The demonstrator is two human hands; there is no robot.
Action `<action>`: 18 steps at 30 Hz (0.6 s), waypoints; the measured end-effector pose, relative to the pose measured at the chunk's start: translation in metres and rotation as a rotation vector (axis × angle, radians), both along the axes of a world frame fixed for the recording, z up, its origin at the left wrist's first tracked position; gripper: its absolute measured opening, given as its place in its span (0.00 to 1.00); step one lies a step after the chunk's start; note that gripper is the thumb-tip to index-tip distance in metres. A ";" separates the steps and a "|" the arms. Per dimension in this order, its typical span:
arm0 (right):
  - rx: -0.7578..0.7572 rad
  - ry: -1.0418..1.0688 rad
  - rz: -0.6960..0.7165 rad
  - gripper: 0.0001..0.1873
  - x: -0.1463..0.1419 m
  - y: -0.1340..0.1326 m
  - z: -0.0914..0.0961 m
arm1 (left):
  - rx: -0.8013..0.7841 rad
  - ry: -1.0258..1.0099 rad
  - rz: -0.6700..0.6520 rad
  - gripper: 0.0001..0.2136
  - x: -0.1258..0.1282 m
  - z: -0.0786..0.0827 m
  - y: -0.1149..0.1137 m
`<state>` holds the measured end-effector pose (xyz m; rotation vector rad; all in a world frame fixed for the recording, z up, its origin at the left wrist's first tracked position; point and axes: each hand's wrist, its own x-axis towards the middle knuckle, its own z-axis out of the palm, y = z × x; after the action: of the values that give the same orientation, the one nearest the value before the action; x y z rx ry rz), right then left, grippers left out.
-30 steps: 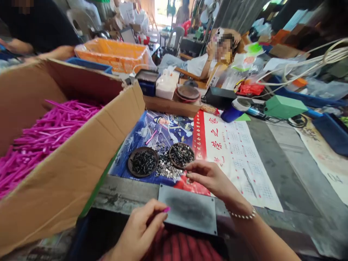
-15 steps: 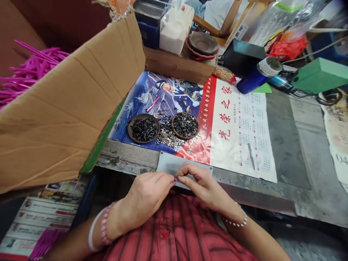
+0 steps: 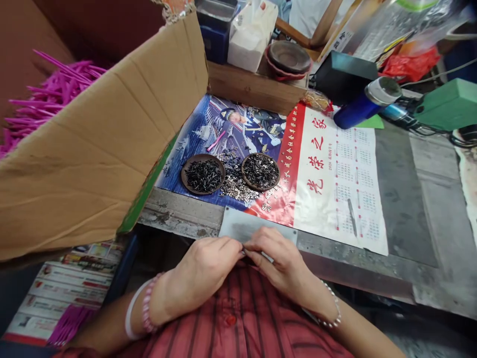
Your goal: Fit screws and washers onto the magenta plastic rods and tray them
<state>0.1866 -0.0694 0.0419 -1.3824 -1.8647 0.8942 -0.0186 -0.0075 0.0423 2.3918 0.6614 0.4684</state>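
Observation:
At the table's front edge my left hand [image 3: 210,264] and my right hand [image 3: 281,258] meet, fingertips pinched together. Closed fingers of the left cover nearly all of the pink plastic piece seen there in the earlier view. A tiny dark bit shows where the fingertips touch; I cannot make out its kind. Just beyond the hands lies a grey metal plate [image 3: 238,223]. Farther back, a left round dish [image 3: 184,183] and a right round dish [image 3: 277,183] hold small dark screw-like pins. Small metal rings [image 3: 238,189] lie scattered between and around the dishes.
A tall cardboard box [image 3: 112,129] with pink plastic sticks [image 3: 63,94] stands at left. More pink pieces [image 3: 70,323] lie on printed paper below. A calendar poster [image 3: 328,209] covers the table; a blue flask [image 3: 357,107] and green box [image 3: 449,107] stand at right.
The pink piece between my fingertips is now hidden, and a dark bit shows there. My right fingers have closed in nearer to the left. The whole view has shifted slightly.

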 end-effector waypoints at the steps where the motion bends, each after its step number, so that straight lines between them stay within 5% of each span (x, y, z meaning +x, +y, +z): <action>1: -0.008 0.008 0.018 0.08 0.001 0.000 0.000 | -0.021 -0.006 0.003 0.09 -0.001 0.000 0.000; 7: -0.180 0.210 0.111 0.11 0.020 0.008 0.000 | 0.000 -0.004 -0.027 0.07 -0.005 -0.003 0.001; 10: -0.193 0.207 -0.028 0.10 0.043 0.028 0.000 | 0.065 -0.031 -0.015 0.08 -0.005 -0.004 0.006; 14: -0.064 0.078 -0.280 0.07 0.083 0.092 -0.002 | 0.098 -0.083 0.039 0.14 -0.005 -0.006 0.011; 18: -0.015 0.065 -0.282 0.08 0.109 0.193 -0.010 | -0.008 -0.137 0.112 0.17 -0.004 -0.012 0.013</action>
<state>0.2951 0.1235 0.0321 -1.5586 -1.5682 0.7999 -0.0222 0.0050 0.0300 2.2992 0.7356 0.6695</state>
